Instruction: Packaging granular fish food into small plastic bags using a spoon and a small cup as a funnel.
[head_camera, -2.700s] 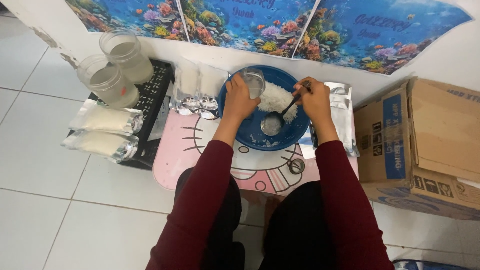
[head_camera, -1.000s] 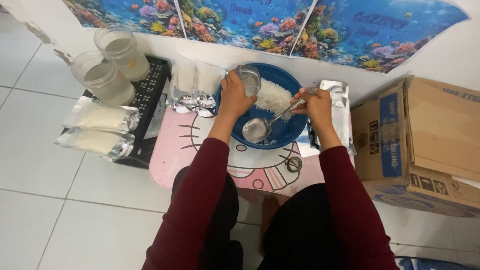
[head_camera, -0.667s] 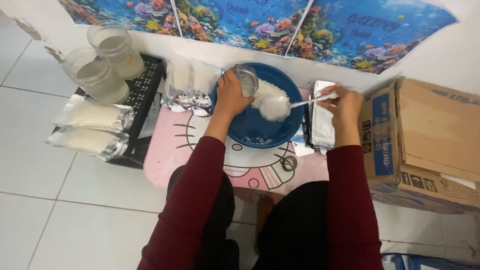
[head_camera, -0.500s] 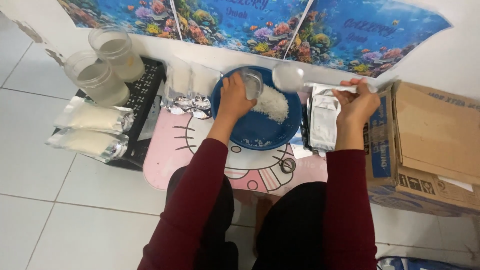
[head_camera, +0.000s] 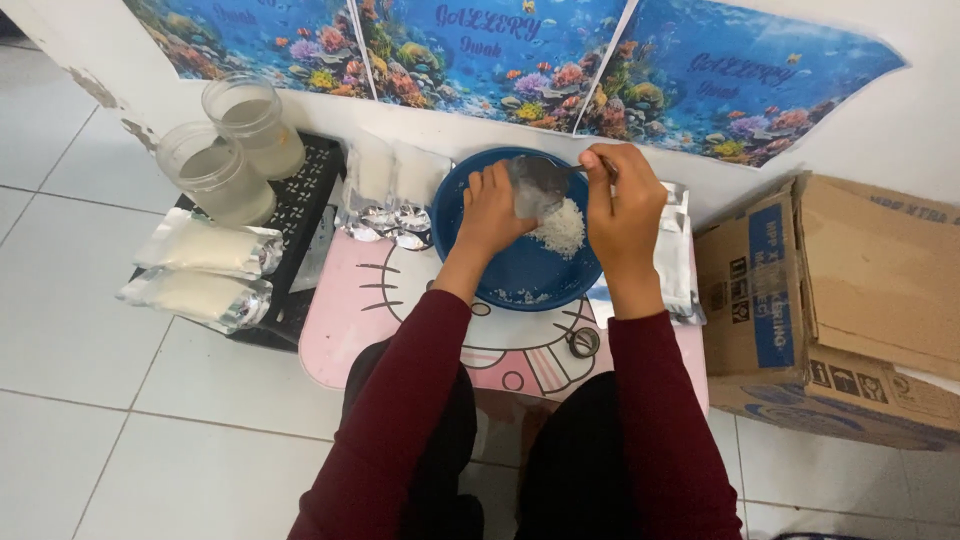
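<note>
A blue bowl (head_camera: 505, 275) with a heap of white grains (head_camera: 560, 228) stands on a small pink table (head_camera: 350, 310). My left hand (head_camera: 490, 210) grips a small clear cup (head_camera: 525, 195) tilted over the bowl's far side. My right hand (head_camera: 622, 210) holds a metal spoon (head_camera: 545, 172) by its handle, its scoop right at the cup's mouth. Both of my arms wear dark red sleeves.
Several silver pouches lie about: two filled (head_camera: 205, 270) at left, some (head_camera: 385, 190) behind the bowl, one (head_camera: 675, 255) under my right forearm. Two clear jars (head_camera: 235, 145) stand on a black tray (head_camera: 300, 210). An open cardboard box (head_camera: 840, 300) sits at right. A small ring (head_camera: 582, 342) lies on the table.
My right hand scooped grains from the bowl, swung right to the pouch, then came back left; the spoon is now at the cup in my left hand.
</note>
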